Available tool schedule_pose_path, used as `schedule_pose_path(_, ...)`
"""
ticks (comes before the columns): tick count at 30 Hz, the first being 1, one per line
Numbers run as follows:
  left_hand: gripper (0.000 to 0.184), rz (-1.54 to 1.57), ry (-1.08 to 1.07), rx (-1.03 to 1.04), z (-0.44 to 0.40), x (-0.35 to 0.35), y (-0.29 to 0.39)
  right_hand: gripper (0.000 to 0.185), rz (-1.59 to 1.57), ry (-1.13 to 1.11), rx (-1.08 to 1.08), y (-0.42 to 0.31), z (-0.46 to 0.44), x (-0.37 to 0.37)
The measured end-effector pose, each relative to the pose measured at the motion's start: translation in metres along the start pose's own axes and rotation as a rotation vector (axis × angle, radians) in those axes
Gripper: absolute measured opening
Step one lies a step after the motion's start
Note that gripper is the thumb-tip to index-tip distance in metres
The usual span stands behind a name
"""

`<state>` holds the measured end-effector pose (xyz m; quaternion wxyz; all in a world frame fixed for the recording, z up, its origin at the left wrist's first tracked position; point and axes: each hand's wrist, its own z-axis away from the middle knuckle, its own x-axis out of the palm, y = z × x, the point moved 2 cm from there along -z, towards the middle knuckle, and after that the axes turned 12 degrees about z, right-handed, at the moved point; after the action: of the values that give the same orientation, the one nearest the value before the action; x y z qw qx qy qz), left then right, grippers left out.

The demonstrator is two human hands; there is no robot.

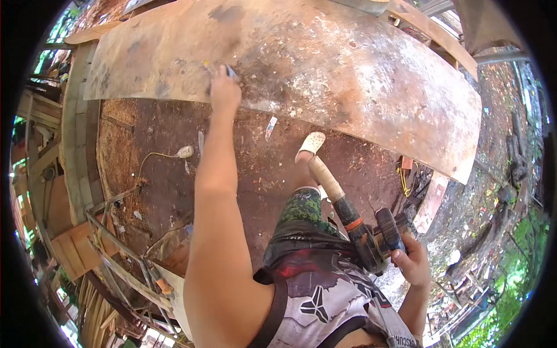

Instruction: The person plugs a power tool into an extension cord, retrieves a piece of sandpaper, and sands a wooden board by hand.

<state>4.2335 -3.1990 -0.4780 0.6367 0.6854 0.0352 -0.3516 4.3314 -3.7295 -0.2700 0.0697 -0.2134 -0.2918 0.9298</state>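
Observation:
My left hand (225, 93) is stretched forward over the near edge of a big plywood sheet (325, 69). Its fingers are curled round a small grey-blue object (232, 73), whose kind I cannot make out. Low on the right, my right hand (413, 264) grips a handheld blower (362, 235) with a black body and an orange ring. A long tan nozzle (326, 178) points forward from it, past my leg. The plywood is stained, with dark smudges and pale white speckles.
My foot in a white clog (312, 142) stands on the brown dirt floor (249, 162). A corded pale object (184, 152) and a small packet (271, 127) lie there. Wooden planks (78, 139) border the left; a yellow cord (404, 181) hangs below the sheet's right part.

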Motion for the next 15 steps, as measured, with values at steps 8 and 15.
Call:
schedule_pose_path(8,0.046,-0.428,-0.009,0.352,0.055,0.011,-0.009,0.071,-0.005,-0.034,0.003,-0.036,-0.028,-0.007)
schedule_pose_path(15,0.028,-0.239,-0.023,-0.07,-0.087,-0.059,-0.009,0.079,-0.038,-0.194,-0.039,-0.065,-0.057,-0.02)
